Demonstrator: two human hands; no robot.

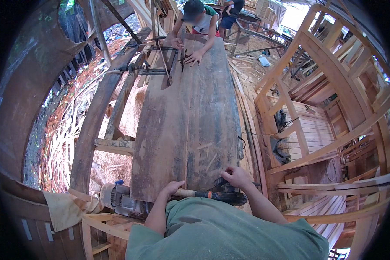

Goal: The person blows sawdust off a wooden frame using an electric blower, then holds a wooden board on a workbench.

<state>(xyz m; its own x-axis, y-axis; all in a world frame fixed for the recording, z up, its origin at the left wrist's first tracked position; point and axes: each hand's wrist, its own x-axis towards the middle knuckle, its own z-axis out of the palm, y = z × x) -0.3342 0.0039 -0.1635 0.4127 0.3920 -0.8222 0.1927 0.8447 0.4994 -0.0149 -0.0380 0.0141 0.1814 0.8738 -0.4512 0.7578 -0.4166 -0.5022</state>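
Note:
A wide wooden board (177, 130) with a lengthwise seam stretches away from my body. My left hand (172, 187) is at its near end, beside the seam, with fingers curled; what they hold, if anything, is hidden. My right hand (237, 177) is closed at the near right corner, against a small dark part (221, 179) whose kind I cannot make out. Between my forearms, close to my shirt, lies a black tool (223, 197) with an orange ring and a pale, handle-like end (183, 193).
A co-worker (201, 19) bends over the far end, both hands on or just above the board. A metal clamp frame (158, 65) crosses its far left. A motor (121, 198) sits at lower left. Wooden frames (316, 160) stand on the right.

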